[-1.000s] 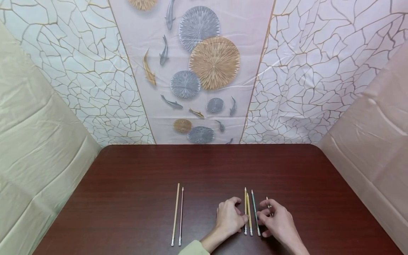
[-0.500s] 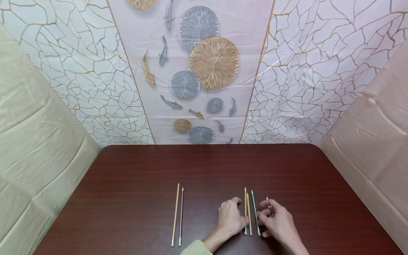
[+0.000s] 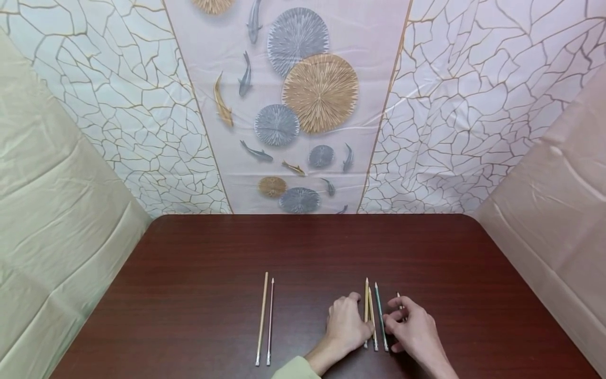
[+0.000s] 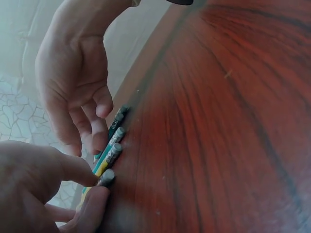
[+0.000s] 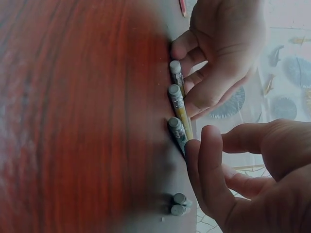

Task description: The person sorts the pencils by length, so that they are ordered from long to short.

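Note:
My left hand (image 3: 345, 325) pinches the leftmost yellow pencil (image 3: 366, 297) near its eraser end, thumb on one side and fingers on the other in the left wrist view. Against it lies a second yellow pencil (image 3: 371, 313), slightly slanted. A green pencil (image 3: 379, 308) rests just right of these. My right hand (image 3: 414, 326) hovers beside the green pencil, fingers loosely bent and nothing held. In the right wrist view its fingertips are close to the green pencil's end (image 5: 176, 127); whether they touch is unclear. Beneath that hand two more eraser ends (image 5: 180, 204) show, their pencils mostly hidden.
Further left on the dark wood table (image 3: 199, 295) lie a tan, unsharpened-looking pencil (image 3: 262, 318) and a dark pinkish pencil (image 3: 271, 318), side by side. A patterned cloth (image 3: 293, 158) hangs behind the table's back edge, and pale cloth walls flank both sides.
My left hand has shifted slightly right, its thumb now further over the yellow pencils. The second yellow pencil's lower end has moved a touch to the right. My right hand stays put.

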`<state>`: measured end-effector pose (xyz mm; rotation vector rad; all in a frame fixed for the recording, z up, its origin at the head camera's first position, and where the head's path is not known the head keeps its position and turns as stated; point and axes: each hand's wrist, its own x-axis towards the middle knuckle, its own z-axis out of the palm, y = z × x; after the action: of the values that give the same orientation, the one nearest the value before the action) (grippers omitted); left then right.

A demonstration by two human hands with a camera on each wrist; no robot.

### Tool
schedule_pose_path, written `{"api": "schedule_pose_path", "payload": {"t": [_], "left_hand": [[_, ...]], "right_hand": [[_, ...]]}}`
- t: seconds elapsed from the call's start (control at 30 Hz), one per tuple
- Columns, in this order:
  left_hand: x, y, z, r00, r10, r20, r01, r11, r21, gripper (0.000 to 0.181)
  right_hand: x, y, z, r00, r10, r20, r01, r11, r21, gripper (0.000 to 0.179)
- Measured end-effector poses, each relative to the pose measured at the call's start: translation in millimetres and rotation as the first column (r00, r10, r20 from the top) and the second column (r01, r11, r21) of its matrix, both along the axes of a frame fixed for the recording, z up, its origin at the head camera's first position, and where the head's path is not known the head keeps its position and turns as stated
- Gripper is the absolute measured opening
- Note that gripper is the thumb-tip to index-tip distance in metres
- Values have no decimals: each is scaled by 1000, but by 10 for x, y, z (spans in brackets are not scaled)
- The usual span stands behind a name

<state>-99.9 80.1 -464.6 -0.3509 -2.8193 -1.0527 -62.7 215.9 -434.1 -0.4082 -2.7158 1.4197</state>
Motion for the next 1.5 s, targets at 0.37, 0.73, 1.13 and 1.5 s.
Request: {"api": "schedule_pose_path", "payload": {"t": [0.37, 0.73, 1.13, 1.5], "left_hand": [[-8, -11, 5, 998, -54, -17, 54, 999, 3, 42], [-41, -67, 13, 999, -52, 8, 51, 995, 85, 46], [-48, -79, 29, 998, -61, -12, 61, 998, 26, 22], [-46, -87, 40, 997, -71, 15, 71, 997, 21, 22]], "right_hand": [[-10, -15, -30, 1000, 1, 1, -1, 1000, 30, 31], [-45, -26, -57, 1000, 19, -10, -18, 994, 109, 31], [-68, -73, -91, 998, 43, -41, -34, 982, 187, 31], [-80, -95, -88, 998, 43, -48, -30, 967, 254, 29]]}}
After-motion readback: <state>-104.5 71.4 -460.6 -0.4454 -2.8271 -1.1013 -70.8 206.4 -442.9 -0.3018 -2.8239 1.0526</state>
